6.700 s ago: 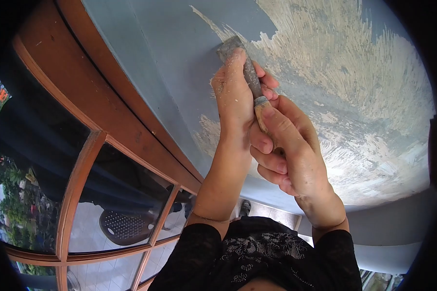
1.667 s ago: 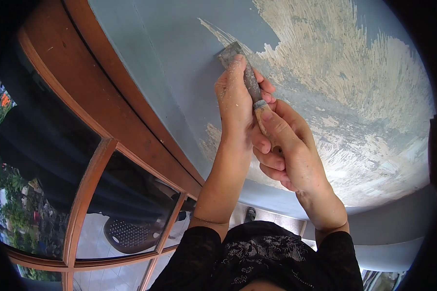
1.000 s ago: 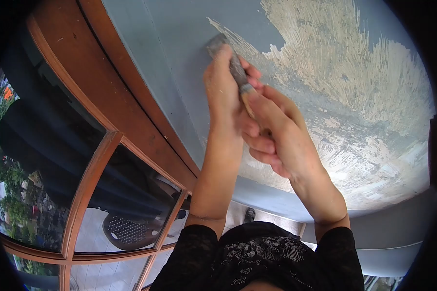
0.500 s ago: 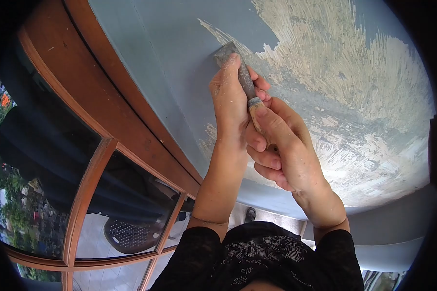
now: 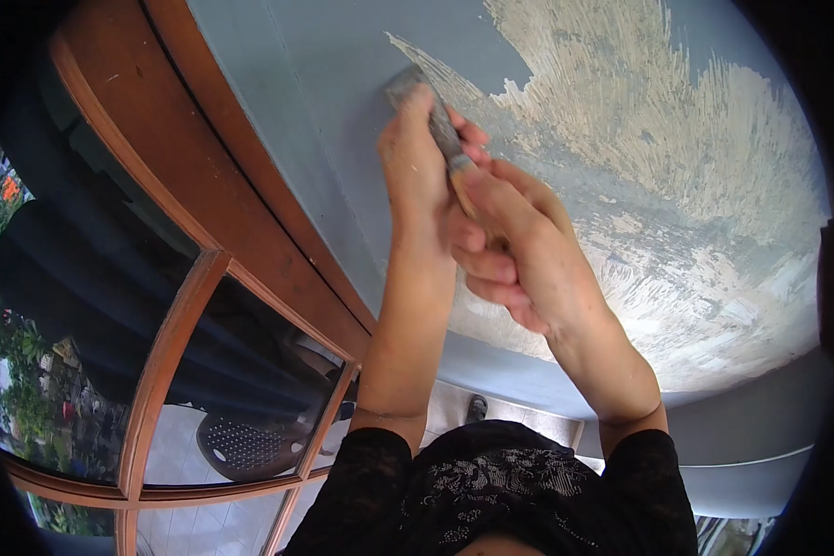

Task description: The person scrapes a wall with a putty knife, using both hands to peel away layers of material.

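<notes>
1. Scraper [image 5: 433, 116]: held up against the blue wall [image 5: 324, 111], blade end uppermost and pressed flat to the paint at the left edge of the stripped patch [image 5: 639, 120]. Blade tip and shaft visible; handle mostly hidden inside the grip.
2. Left hand [image 5: 415, 176]: clamped round the scraper's shaft, fingertips reaching up onto the blade. Speckled with pale dust.
3. Right hand [image 5: 519, 250]: clamped round the handle, just below and touching the left hand, thumb laid along the shaft. Both hands together on the one tool, somewhat blurred.
4. Stripped patch: pale beige, streaked with scrape marks, spreading from the blade across the upper right of the wall and down to the lower right. Blue-grey remnants scattered through it.
5. Intact paint: left of the blade, between scraper and window frame [image 5: 185, 185].
6. Window frame: brown wood, running diagonally along the wall's left side, with glass panes [image 5: 83, 306] below it showing dark reflections.
7. Chair [image 5: 241, 445]: dark, perforated, visible through a lower pane.
8. Sleeves [image 5: 361, 491]: black lace, both forearms bare above them, raised towards the wall.
</notes>
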Demonstrator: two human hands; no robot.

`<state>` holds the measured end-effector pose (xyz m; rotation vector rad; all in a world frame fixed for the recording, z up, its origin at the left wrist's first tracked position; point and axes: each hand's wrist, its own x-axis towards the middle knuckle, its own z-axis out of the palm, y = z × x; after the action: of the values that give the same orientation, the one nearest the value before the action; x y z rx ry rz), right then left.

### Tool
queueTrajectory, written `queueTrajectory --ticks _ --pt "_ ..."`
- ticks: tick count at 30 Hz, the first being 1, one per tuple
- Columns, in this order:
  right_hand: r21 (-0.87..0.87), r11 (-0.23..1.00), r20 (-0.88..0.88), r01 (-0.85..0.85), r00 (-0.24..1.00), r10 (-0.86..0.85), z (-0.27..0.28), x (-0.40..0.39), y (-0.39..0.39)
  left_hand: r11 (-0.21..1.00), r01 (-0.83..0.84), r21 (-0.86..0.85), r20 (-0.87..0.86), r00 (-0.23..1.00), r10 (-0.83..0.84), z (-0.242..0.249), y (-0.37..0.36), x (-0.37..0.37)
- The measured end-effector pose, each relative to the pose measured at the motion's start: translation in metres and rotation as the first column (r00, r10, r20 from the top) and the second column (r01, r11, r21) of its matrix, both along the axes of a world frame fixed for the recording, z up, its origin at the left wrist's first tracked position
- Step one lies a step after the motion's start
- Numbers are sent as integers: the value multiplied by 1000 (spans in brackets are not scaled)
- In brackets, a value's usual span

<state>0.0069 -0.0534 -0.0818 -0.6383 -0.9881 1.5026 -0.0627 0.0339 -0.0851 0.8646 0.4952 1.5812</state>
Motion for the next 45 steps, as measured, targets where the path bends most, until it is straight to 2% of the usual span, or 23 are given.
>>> queueTrajectory --ticks 6,12,18,23,24,27,30,37,45 --pt "-68 996 -17 58 998 -59 -15 12 -17 996 92 -15 -17 996 -92 -12 -17 16" --pt "-55 998 -18 41 999 -42 -5 10 -18 1000 -3 -27 -84 996 0 -5 -17 15" --pt "-3 1000 -13 -5 1000 5 2 5 -9 998 44 -51 -25 999 -45 3 -11 9" --pt "59 998 62 -35 998 31 12 1 10 998 -57 -12 18 998 57 16 8 0" --pt "88 995 24 -52 998 50 9 -1 15 997 -78 -8 29 997 78 15 9 -2" --pt "36 999 58 -19 998 17 2 2 5 999 -22 -35 -16 1000 21 6 3 -3" --pt "-42 999 -2 20 1000 -20 -13 8 -8 998 56 -17 -28 998 -57 -13 -7 7" --pt "-32 998 -3 48 999 -48 -19 11 -14 998 42 -52 -72 996 -46 -15 -15 14" --pt "-13 1000 11 16 1000 -15 -6 6 -12 998 32 -56 -27 999 -34 -6 -13 10"
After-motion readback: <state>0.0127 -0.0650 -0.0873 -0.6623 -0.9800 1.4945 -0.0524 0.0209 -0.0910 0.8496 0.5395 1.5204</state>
